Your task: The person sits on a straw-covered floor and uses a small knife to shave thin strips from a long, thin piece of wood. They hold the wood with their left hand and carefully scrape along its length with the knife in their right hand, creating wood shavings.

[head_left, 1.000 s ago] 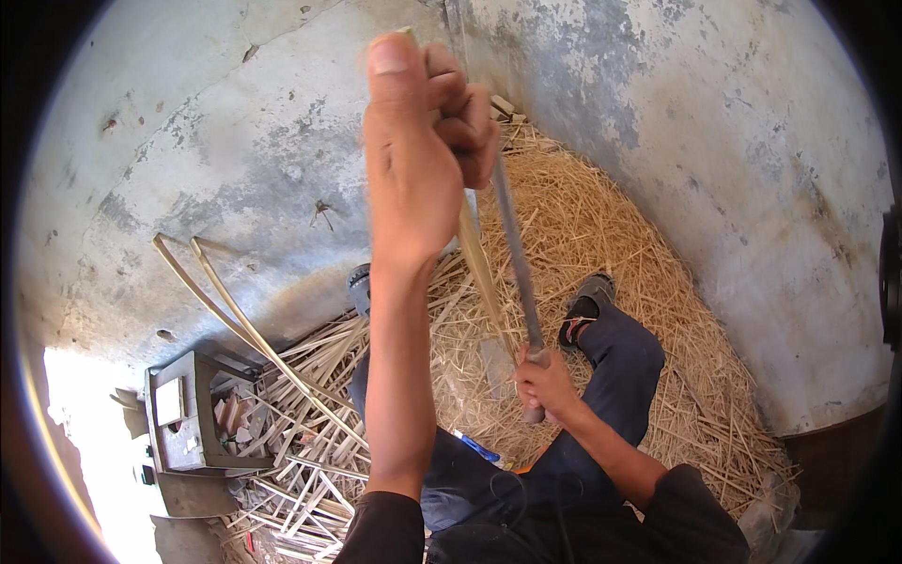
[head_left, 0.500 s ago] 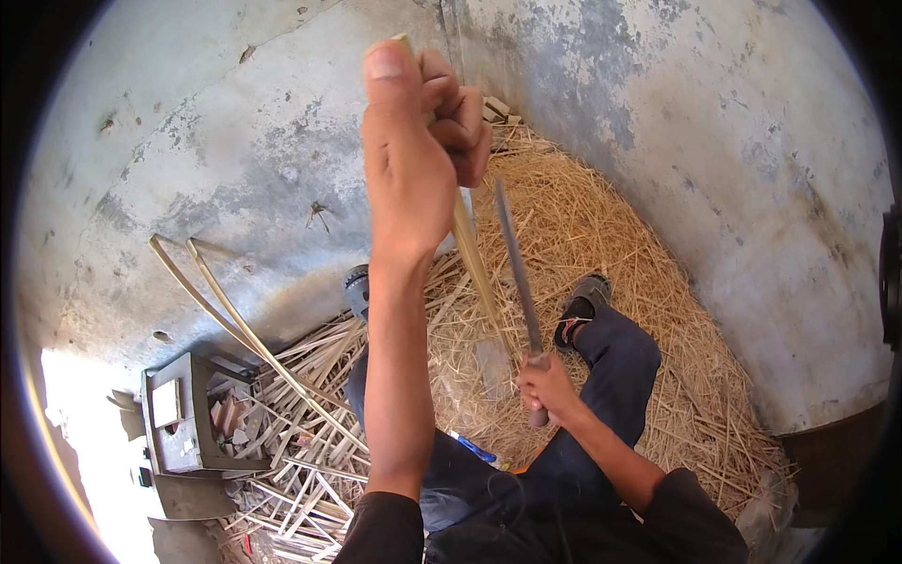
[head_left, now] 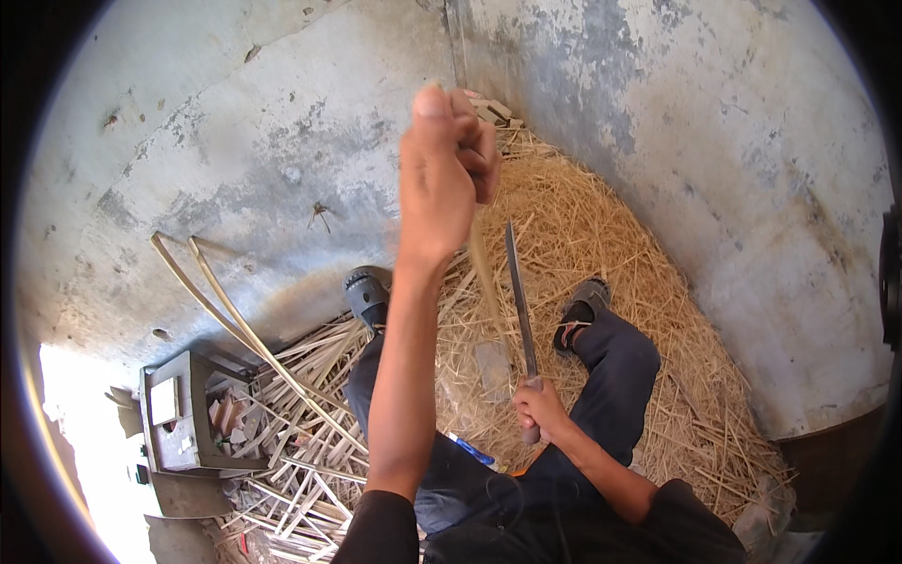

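Note:
My left hand (head_left: 440,179) is raised in front of me, closed in a fist with the thumb on top. From beneath it a pale bamboo strip (head_left: 486,273) hangs down, blurred by motion; its upper part is hidden in the fist. Lower and to the right, my right hand (head_left: 543,406) is wrapped round the handle of a long, narrow-bladed knife (head_left: 520,305). The blade points up and away from me, just right of the strip. A flat grey block (head_left: 492,365) lies on the floor between my feet.
Straw-like shavings (head_left: 648,329) spread along the right wall. Cut strips (head_left: 310,498) lie at the left, beside an overturned wooden box (head_left: 178,442). Two long bent strips (head_left: 221,320) rise toward the left wall. A blue-handled tool (head_left: 472,451) lies near my lap.
My left hand has come down and slightly right with the bamboo strip. My right hand has drawn the knife a little toward me.

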{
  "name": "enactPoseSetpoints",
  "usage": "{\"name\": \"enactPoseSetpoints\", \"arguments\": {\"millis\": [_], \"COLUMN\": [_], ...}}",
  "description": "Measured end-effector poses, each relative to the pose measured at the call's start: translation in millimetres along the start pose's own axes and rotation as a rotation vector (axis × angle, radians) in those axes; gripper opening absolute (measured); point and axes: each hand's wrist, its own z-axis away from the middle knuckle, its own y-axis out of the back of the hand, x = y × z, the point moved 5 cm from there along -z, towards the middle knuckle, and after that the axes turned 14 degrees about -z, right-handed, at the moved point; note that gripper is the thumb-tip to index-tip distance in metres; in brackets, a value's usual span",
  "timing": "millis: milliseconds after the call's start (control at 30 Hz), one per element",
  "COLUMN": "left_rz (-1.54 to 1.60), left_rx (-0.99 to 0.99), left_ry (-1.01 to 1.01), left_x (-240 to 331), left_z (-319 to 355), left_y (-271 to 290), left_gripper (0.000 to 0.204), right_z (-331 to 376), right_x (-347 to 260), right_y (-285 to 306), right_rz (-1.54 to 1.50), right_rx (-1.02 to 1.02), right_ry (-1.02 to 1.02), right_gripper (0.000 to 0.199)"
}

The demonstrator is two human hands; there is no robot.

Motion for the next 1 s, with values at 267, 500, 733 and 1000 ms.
{"name": "enactPoseSetpoints", "arguments": {"millis": [267, 500, 733, 1000], "left_rz": [0.051, 0.072, 0.048, 0.077], "left_rx": [0.064, 0.032, -0.081, 0.04], "left_ry": [0.053, 0.043, 0.031, 0.02], "left_x": [43.5, 29.7, 37.5, 51.8], "left_z": [-3.7, -25.4, -22.4, -35.3], "left_y": [10.6, 20.1, -4.7, 40.5], "left_gripper": [0.072, 0.07, 0.071, 0.068], "right_z": [18.1, 17.5, 13.6, 27.1], "right_x": [-24.6, -44.1, -34.2, -48.1], "right_y": [-8.6, -40.4, -39.8, -47.6], "right_rz": [-0.1, -0.029, -0.105, -0.096], "right_rx": [-0.048, -0.183, -0.123, -0.161], "right_ry": [0.118, 0.255, 0.121, 0.153], "right_gripper": [0.017, 0.019, 0.019, 0.021]}}
